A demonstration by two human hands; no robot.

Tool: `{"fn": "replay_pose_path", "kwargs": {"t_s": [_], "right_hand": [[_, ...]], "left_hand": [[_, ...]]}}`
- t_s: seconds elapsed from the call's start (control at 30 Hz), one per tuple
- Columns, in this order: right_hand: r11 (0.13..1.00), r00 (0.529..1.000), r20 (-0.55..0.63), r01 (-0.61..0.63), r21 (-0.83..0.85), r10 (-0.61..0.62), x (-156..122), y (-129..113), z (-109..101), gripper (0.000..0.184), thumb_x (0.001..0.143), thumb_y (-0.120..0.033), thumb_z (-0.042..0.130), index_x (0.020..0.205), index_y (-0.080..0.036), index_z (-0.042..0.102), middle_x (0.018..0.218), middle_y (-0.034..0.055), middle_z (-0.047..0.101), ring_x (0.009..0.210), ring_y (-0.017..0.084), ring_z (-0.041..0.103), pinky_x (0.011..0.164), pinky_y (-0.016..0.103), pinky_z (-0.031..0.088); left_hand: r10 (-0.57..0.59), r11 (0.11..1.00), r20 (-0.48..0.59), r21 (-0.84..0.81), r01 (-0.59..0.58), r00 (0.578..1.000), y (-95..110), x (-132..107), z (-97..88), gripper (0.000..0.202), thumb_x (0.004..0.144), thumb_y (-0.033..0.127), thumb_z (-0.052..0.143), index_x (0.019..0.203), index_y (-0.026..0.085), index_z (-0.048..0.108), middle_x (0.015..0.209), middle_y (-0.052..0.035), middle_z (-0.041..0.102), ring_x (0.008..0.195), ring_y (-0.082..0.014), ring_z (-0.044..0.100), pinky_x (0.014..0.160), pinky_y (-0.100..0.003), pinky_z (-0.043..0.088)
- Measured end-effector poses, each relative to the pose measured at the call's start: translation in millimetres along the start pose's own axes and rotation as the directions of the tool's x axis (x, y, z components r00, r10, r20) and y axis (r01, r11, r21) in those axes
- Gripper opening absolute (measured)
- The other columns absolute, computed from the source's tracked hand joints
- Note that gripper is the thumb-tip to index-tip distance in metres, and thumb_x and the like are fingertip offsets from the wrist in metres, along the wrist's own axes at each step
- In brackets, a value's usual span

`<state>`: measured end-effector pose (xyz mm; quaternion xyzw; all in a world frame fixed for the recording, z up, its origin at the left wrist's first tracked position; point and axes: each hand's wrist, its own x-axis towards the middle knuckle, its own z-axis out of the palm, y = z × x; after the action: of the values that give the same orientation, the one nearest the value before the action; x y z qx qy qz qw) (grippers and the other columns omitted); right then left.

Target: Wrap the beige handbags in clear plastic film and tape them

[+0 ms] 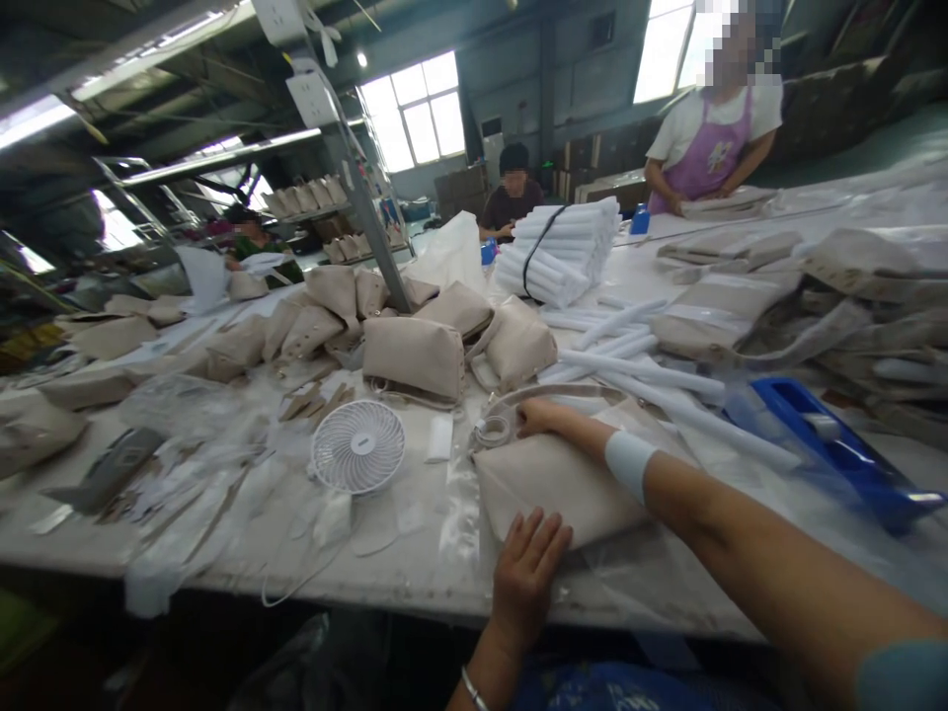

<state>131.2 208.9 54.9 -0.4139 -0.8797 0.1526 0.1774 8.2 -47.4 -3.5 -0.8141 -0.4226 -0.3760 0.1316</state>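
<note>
A beige handbag (pixel 563 484) lies on the table in front of me, partly over clear plastic. My left hand (pixel 527 568) rests on its near edge, fingers stretched out. Across the bag reaches my right arm, with my right hand (pixel 536 417) at the far edge, its fingers curled down. What those fingers grip is hidden from view. Right beside them is a pale coiled strap (pixel 492 431). A flat strap (pixel 592 391) arcs behind the right hand along the bag's top.
A white fan (pixel 359 446) stands to the left, near plastic scraps. More beige bags (pixel 412 357) sit behind. White foam tubes (pixel 567 252) are bundled at the back, others loose. A blue tape dispenser (pixel 836 444) is at right. Co-workers are across the table.
</note>
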Motion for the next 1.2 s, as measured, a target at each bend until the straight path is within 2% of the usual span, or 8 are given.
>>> {"fn": "replay_pose_path", "kwargs": {"t_s": [0.13,0.23,0.33,0.47,0.67,0.73,0.93,1.2], "right_hand": [[0.993,0.969,0.234,-0.094,0.075,0.074,-1,-4,-5,0.026,0.097,-0.037,0.061,0.113,-0.017,0.064,0.112,0.0059,0.065,0.093,0.02,0.066,0.08,0.037,0.058],[0.977,0.96,0.271,-0.125,0.17,0.076,1,-14,-17,0.016,0.094,-0.029,0.066,0.097,-0.014,0.067,0.091,0.0037,0.07,0.076,0.015,0.067,0.069,0.03,0.057],[0.95,0.981,0.185,-0.11,0.291,0.057,7,-34,-33,0.009,0.09,-0.02,0.065,0.084,-0.015,0.065,0.075,0.0021,0.072,0.068,0.015,0.068,0.064,0.024,0.054],[0.916,1.0,0.022,-0.029,0.399,0.023,5,-66,-56,0.011,0.085,-0.025,0.068,0.081,-0.017,0.061,0.075,-0.0005,0.073,0.074,0.017,0.07,0.065,0.023,0.051],[0.823,0.977,-0.178,0.194,0.534,-0.115,-69,-88,-78,0.015,0.081,-0.03,0.074,0.086,-0.017,0.069,0.082,0.0019,0.074,0.075,0.017,0.07,0.071,0.027,0.055],[0.821,0.972,-0.166,0.228,0.523,-0.164,-105,-85,-76,0.01,0.086,-0.025,0.069,0.093,-0.019,0.073,0.09,0.0026,0.077,0.082,0.018,0.072,0.078,0.027,0.057],[0.821,0.92,-0.221,0.388,0.419,-0.322,-188,-56,-42,0.03,0.091,-0.011,0.056,0.112,-0.023,0.075,0.107,0.0043,0.077,0.103,0.019,0.071,0.097,0.03,0.056],[0.802,0.835,-0.356,0.525,0.286,-0.42,-223,-45,-10,0.034,0.097,-0.01,0.051,0.122,-0.024,0.069,0.11,0.0051,0.076,0.108,0.018,0.07,0.103,0.035,0.053]], "left_hand": [[0.006,1.0,0.0,-0.021,-0.006,1.0,2,6,-4.0,0.036,0.099,0.011,0.046,0.129,0.022,0.062,0.127,-0.0024,0.069,0.128,-0.0211,0.058,0.105,-0.043,0.053],[0.011,0.999,0.021,-0.052,-0.01,1.0,9,13,-4.1,0.035,0.099,0.012,0.046,0.128,0.022,0.063,0.127,-0.002,0.07,0.126,-0.0208,0.06,0.104,-0.042,0.054],[0.015,0.997,0.038,-0.075,-0.012,0.999,18,18,-0.5,0.034,0.099,0.014,0.046,0.128,0.022,0.063,0.127,-0.0014,0.069,0.125,-0.0208,0.06,0.103,-0.041,0.056],[0.015,0.997,0.045,-0.079,-0.011,0.999,25,15,4.2,0.035,0.1,0.014,0.045,0.129,0.022,0.062,0.129,-0.001,0.068,0.125,-0.021,0.061,0.102,-0.042,0.056],[0.033,0.994,0.1,-0.109,-0.022,0.994,22,7,5.7,0.039,0.1,0.012,0.042,0.135,0.02,0.057,0.132,-0.0049,0.066,0.131,-0.0227,0.056,0.105,-0.045,0.054],[0.043,0.993,0.082,-0.116,-0.033,0.996,21,4,7.3,0.041,0.099,0.009,0.042,0.136,0.019,0.055,0.132,-0.0066,0.066,0.132,-0.0228,0.054,0.106,-0.046,0.053],[0.003,0.997,-0.016,-0.082,-0.004,1.0,22,0,12.6,0.036,0.094,0.011,0.056,0.13,0.018,0.06,0.124,-0.0099,0.068,0.124,-0.0245,0.06,0.105,-0.045,0.054],[-0.206,0.964,-0.045,-0.182,0.195,0.977,19,-2,17.5,0.035,0.093,0.016,0.057,0.127,0.019,0.055,0.113,-0.0106,0.067,0.114,-0.0216,0.063,0.102,-0.04,0.055]]}}
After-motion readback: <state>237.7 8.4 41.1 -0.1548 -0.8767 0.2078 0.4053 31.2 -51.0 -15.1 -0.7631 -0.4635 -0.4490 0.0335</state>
